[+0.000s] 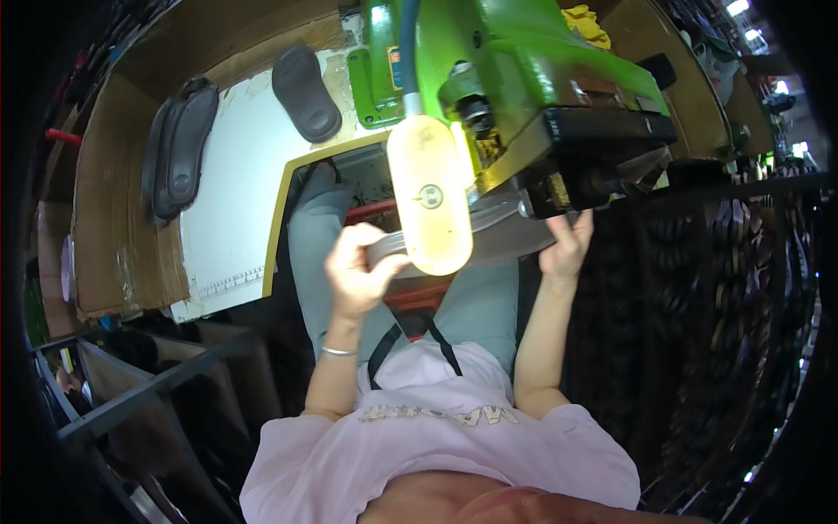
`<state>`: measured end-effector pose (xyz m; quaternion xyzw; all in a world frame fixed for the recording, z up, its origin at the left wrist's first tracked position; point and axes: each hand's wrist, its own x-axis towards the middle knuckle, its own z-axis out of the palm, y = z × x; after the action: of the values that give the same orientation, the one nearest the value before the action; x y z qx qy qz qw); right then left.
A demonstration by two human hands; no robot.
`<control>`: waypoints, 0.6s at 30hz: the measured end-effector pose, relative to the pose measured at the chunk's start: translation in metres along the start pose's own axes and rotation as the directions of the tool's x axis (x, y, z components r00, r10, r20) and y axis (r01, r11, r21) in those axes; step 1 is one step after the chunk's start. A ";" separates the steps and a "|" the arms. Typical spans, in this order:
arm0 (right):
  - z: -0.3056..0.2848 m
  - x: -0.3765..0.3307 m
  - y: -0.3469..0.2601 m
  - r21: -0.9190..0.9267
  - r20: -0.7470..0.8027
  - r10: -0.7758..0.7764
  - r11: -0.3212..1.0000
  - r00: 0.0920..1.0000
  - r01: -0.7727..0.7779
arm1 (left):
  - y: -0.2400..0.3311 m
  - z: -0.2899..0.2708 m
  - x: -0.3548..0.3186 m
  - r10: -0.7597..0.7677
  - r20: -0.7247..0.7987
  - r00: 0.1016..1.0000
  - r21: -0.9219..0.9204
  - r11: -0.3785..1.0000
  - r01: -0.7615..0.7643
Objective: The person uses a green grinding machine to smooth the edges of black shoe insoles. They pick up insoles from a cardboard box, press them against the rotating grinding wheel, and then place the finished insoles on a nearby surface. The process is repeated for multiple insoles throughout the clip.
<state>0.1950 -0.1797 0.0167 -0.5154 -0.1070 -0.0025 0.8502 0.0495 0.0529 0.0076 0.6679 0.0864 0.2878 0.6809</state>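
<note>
A dark grey shoe sole (511, 240) is stretched between my two hands, under the head of a green sewing machine (532, 52). My left hand (356, 266) pinches its left end, thumb on the near side and fingers behind. Closed on the right end is my right hand (567, 249), close below the machine's dark front part (559, 188). A glowing yellow lamp (429, 196) on a bent stem hides the middle of the sole. Where the sole meets the machine's working point is hard to make out.
Left of the machine, a white tabletop (231, 192) with a yellow edge carries a single grey sole (305, 94) and several stacked grey soles (179, 148). Cardboard walls (122, 183) border it. A yellow cloth (587, 26) lies behind the machine. Racks (698, 288) stand at right.
</note>
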 end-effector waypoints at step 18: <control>0.010 -0.003 0.009 0.021 0.075 0.173 0.984 0.982 -0.175 | 0.023 -0.014 0.025 -0.318 -0.020 0.948 -0.402 0.871 0.284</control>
<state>0.1911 -0.1667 0.0127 -0.5109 -0.0926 0.0920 0.8497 0.0562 0.0765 0.0344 0.4826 0.1587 0.2180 0.8333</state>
